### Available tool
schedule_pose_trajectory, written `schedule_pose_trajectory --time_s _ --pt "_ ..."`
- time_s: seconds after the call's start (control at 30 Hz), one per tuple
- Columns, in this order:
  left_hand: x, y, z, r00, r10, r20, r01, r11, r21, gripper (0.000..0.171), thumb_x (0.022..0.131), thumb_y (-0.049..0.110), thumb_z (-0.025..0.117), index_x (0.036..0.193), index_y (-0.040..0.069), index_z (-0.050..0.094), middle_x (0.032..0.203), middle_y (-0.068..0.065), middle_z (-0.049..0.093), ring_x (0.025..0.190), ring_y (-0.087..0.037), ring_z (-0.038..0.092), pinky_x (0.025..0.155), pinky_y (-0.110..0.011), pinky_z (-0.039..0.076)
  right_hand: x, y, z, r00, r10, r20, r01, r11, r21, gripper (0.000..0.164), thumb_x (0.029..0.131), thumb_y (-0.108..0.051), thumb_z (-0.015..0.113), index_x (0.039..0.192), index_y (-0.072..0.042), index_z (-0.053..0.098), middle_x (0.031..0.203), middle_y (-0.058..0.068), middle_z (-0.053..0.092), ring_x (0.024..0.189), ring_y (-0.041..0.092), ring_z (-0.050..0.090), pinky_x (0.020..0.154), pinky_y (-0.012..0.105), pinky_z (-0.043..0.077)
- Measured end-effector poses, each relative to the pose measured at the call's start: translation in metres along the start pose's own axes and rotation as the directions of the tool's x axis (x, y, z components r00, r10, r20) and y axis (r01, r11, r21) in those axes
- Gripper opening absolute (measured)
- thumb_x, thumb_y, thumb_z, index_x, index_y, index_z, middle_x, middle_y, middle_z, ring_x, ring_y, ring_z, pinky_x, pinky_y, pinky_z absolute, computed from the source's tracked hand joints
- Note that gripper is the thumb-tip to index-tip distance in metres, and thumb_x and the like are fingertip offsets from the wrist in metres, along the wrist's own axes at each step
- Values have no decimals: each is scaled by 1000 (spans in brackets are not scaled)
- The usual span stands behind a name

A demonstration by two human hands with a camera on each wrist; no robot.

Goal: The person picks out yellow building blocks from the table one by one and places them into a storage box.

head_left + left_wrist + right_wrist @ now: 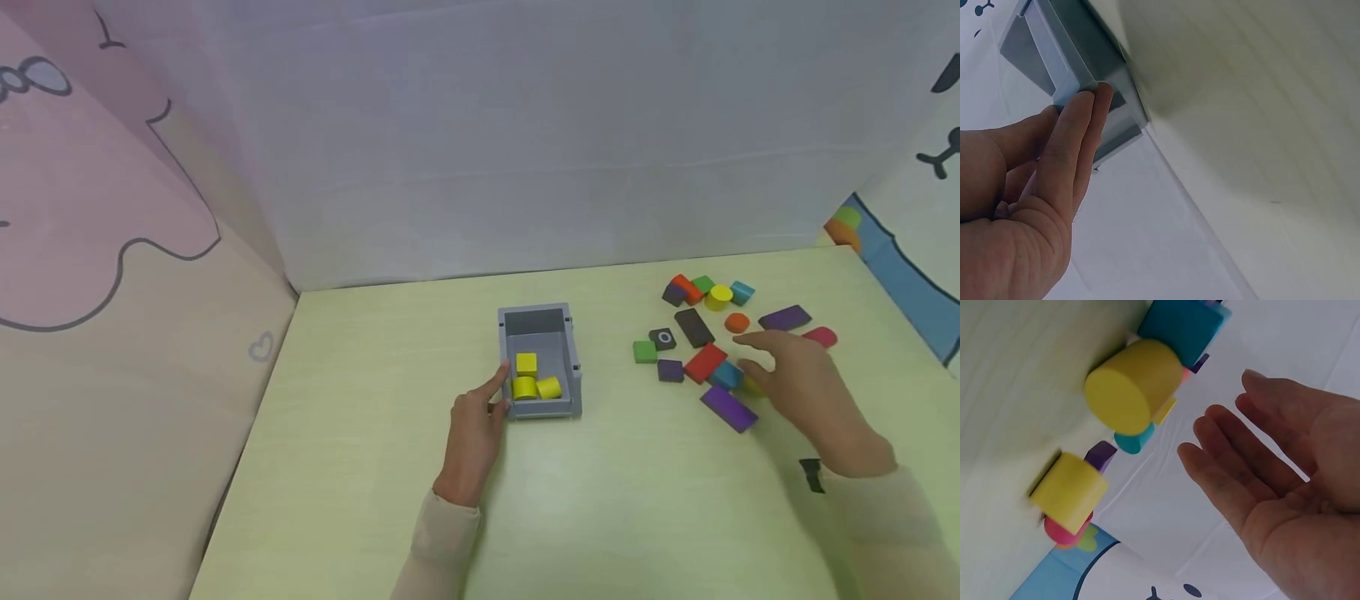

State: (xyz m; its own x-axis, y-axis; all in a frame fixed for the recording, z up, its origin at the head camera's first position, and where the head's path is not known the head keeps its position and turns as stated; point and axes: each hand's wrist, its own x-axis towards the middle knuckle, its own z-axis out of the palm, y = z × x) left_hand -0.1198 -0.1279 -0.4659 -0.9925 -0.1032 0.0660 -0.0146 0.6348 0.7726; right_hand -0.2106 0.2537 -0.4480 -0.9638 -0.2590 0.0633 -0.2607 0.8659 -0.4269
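Note:
My left hand (474,437) is at the near left corner of a small grey box (540,410), its thumb and fingers pinching the wall there. Three yellow blocks (527,363) lie inside the box, toward its near end. Over on the right, my right hand (806,387) hovers at the edge of a group of coloured blocks, fingers apart and holding nothing. In the right wrist view, a large yellow cylinder (1119,394) is nearest its fingertips, with a teal block (1182,328) beside it and another yellow cylinder (1069,490) lower down.
Around the right hand lie a red block (705,362), a purple block (729,409), a dark block (694,327) and a green block (644,352). Farther back sits a yellow cylinder (718,297) among several others. White cloth (525,167) hangs behind the table (360,400).

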Motion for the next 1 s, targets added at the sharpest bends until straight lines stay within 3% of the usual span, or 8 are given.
schedule_pose_trajectory --time_s 0.23,0.4,0.6,1.0 --pt "0 -1 -1 1000 -26 3 25 999 24 57 83 2 64 131 27 45 124 -10 54 55 -7 47 48 -23 41 -3 8 -3 989 93 113 -91 996 -20 42 78 -14 72 115 1 56 110 29 55 102 48 45 79 64 41" --pt "0 0 -1 998 -56 15 56 998 31 58 83 2 64 132 28 44 126 -9 52 57 -8 47 49 -23 41 -7 13 -2 984 84 156 -79 996 -35 47 75 -16 75 114 3 57 107 30 56 98 48 47 75 61 44" --pt "0 0 0 997 -70 19 69 997 18 59 83 2 64 132 29 43 128 -7 50 58 -7 48 50 -23 41 -5 18 2 974 67 216 -59 997 -44 45 73 -7 74 112 6 57 105 31 57 93 47 50 72 56 48" --pt "0 0 1 998 -63 24 63 998 3 59 84 2 63 132 30 43 131 -7 48 61 -7 50 51 -23 43 -5 21 6 973 67 221 -57 997 -52 44 72 0 73 112 7 57 105 31 57 95 47 48 76 59 45"
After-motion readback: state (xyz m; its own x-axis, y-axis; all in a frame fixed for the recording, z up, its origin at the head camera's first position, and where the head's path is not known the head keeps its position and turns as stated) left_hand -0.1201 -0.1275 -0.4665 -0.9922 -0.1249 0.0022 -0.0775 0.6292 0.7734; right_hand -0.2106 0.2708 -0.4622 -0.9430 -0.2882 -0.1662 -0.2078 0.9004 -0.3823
